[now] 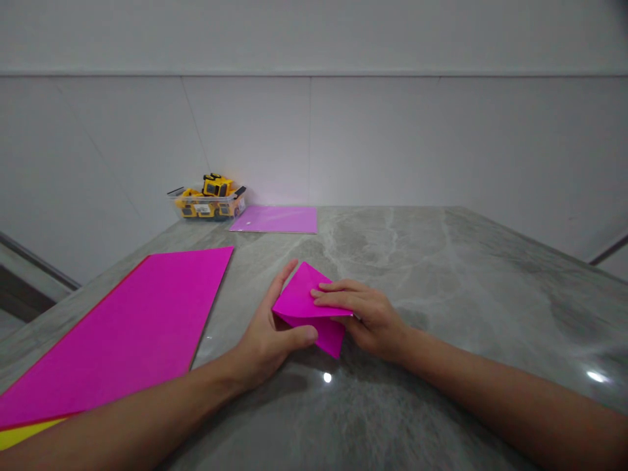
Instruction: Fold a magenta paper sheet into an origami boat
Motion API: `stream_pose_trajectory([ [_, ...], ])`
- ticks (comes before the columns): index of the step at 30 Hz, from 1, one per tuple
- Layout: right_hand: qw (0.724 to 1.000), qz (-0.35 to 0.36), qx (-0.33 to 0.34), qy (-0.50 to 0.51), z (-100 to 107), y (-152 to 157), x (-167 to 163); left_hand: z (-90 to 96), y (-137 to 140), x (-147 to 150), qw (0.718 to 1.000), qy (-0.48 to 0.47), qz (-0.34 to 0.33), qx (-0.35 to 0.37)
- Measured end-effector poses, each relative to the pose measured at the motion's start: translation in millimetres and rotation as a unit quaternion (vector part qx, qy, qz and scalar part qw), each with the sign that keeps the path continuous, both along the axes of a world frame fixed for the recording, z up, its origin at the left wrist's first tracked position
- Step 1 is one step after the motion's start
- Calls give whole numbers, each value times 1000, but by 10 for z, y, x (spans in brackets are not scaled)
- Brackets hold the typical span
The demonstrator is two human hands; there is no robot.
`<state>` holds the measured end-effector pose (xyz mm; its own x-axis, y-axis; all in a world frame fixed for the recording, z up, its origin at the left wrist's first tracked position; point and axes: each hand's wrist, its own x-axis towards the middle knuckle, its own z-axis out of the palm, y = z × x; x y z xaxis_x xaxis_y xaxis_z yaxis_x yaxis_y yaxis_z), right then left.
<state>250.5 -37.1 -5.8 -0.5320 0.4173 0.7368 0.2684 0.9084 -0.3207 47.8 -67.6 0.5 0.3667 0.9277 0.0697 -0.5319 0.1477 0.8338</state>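
A small folded piece of bright pink paper (307, 294) is between my two hands, just above the grey marbled table (471, 418). Its upper layer stands apart from a lower flap, leaving a gap along the near side. My left hand (272, 333) holds the paper from the left, thumb against the lower flap and index finger stretched up along the edge; its other fingers are hidden. My right hand (370, 317) pinches the right corner, with fingers on top of the upper layer and the thumb underneath, mostly out of sight.
Large pink sheets (132, 333) lie on the left, with a yellow sheet (32, 432) under their near edge. At the back sit a lilac sheet (277, 219) and a clear plastic box (230, 208) of yellow toy vehicles (217, 186). A white wall (383, 144) closes off the far side.
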Motion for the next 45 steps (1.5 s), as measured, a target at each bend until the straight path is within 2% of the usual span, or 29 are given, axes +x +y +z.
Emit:
stream_pose_trajectory([
  [4,999,-2,-24,24,11,-39,-25,-113,34,-5,993,89,61,52],
  [7,998,-6,-45,39,19,-61,-41,-141,66,-27,986,130,78,66],
  [11,997,3,-57,56,55,-77,-56,-90,60,-35,971,190,94,108],
  [14,996,-25,-46,65,84,-98,-56,-27,36,-22,954,240,103,146],
  [18,993,-38,-102,48,100,-131,-44,30,18,-7,948,264,80,156],
  [21,988,-14,-150,26,85,-126,-25,18,38,-9,952,264,72,138],
  [27,982,32,-185,20,20,-25,7,-105,117,-32,980,178,81,37],
  [31,970,42,-236,40,13,-1,-8,-108,123,-26,982,170,81,26],
  [34,961,23,-275,32,15,-3,-19,-92,129,-14,980,190,52,12],
  [39,970,-24,-243,-13,29,-2,-23,-116,173,-16,973,229,0,-22],
  [45,971,-61,-231,-18,41,-27,-24,-130,171,-37,975,218,-11,-36],
])
